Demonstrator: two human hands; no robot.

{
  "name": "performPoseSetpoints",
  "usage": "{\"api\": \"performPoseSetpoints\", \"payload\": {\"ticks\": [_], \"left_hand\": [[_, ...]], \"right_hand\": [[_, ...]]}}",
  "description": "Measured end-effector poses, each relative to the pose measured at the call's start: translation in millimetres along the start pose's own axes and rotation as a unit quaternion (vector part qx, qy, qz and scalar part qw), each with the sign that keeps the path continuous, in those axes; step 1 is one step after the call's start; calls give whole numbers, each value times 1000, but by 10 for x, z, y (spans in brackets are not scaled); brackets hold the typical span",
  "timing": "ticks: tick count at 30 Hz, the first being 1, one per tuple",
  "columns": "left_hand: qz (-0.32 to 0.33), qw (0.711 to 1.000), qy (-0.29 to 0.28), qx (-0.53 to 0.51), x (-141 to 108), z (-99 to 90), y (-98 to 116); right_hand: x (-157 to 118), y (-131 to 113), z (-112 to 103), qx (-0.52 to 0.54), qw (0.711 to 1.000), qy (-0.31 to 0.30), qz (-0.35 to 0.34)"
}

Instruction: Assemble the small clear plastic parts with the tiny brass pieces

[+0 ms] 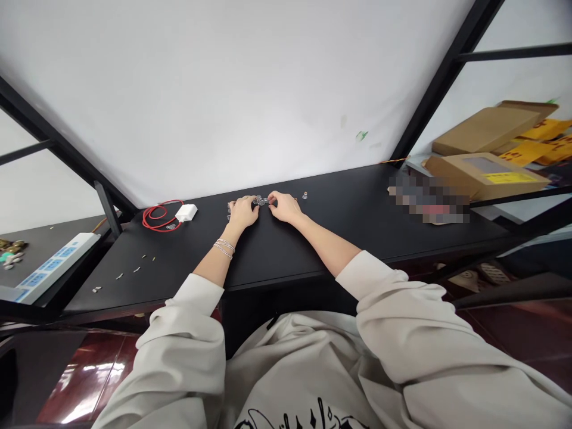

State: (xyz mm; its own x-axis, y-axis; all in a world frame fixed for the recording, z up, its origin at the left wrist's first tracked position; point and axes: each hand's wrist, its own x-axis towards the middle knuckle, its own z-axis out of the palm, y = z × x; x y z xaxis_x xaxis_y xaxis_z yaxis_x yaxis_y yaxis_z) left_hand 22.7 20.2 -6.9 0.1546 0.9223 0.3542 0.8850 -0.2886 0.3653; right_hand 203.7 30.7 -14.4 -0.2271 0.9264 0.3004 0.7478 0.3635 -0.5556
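Inward, left hand (241, 214), right hand (284, 207): fingers (252, 206) pinching small clear parts (261, 201) between them.

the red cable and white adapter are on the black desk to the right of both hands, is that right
Not quite: the red cable and white adapter are on the black desk, but to the left of both the left hand and right hand, not the right. The head view shows this.

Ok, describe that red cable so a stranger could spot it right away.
Start at the long black desk in front of the person. Left of the person's left hand lies a loosely looped red cable, the only red coil there, running into a white block.
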Motion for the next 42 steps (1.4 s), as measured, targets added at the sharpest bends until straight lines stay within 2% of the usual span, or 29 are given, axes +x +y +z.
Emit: {"api": "performPoseSetpoints", "payload": {"ticks": [12,24,33,39,42], "left_hand": [[-9,1000,-6,-4,-6,-9,26],[-26,999,-21,32,-17,-79,51],[4,999,-19,38,5,-35,0],[20,999,10,33,4,-30,-3],[26,999,30,-4,14,-55,-23]], "right_hand": [[-32,-71,-27,-91,995,-40,5],[-66,-80,-69,-61,998,-32,13],[-43,-49,-104,-10,999,-26,16],[-8,15,-112,22,1000,-15,10],[-4,19,-109,32,999,-12,7]]}}
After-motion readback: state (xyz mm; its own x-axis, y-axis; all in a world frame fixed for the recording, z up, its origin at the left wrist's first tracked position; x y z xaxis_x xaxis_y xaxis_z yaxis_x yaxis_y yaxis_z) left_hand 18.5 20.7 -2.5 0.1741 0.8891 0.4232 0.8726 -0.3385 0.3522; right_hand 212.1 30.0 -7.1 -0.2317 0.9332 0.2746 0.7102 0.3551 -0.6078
